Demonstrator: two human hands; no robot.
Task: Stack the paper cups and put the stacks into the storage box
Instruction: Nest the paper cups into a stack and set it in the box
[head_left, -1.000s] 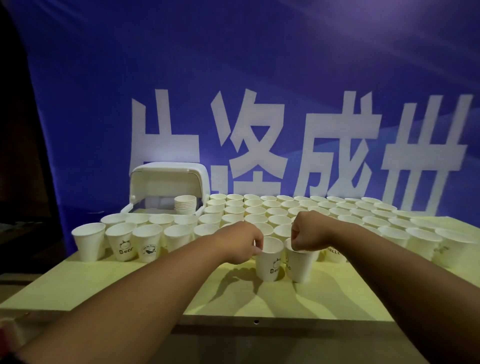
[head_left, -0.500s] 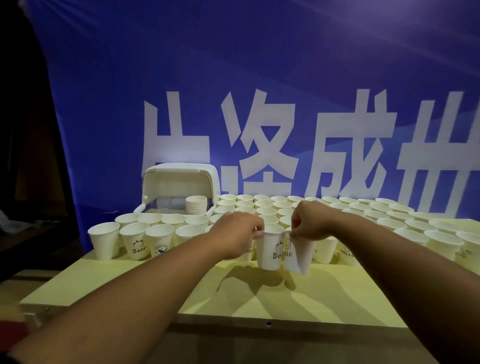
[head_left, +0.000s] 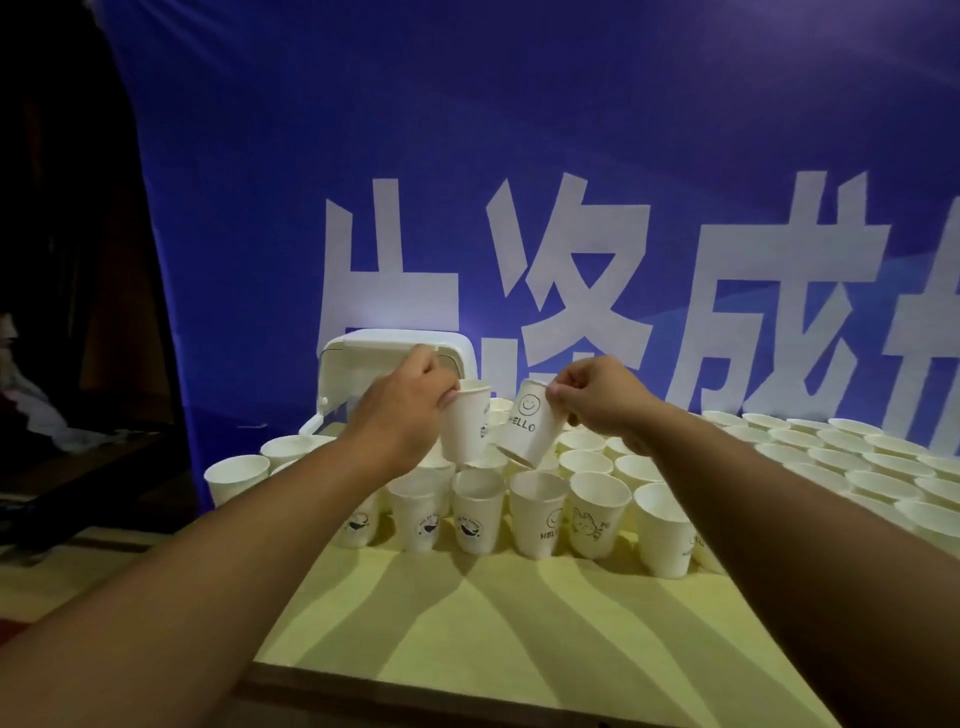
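My left hand (head_left: 400, 415) grips a white paper cup (head_left: 466, 423) by its rim, held upright in the air. My right hand (head_left: 602, 397) pinches the rim of a second cup printed "HELLO" (head_left: 530, 428), tilted with its base pointing down-left, touching the first cup's side. Both cups hang above the front row of loose white cups (head_left: 535, 514) on the yellow table (head_left: 467, 613). The white storage box (head_left: 343, 364) stands open at the back left, largely hidden behind my left hand.
Several rows of loose cups (head_left: 831, 452) cover the table's middle and right side. A blue banner (head_left: 519, 156) with large white characters hangs right behind the table. The table's front edge (head_left: 415, 675) lies near me, with dark floor and clutter to the left.
Both hands have lifted their cups off the table and raised them. The right cup has tipped over toward the left cup. The view has shifted closer to the cups.
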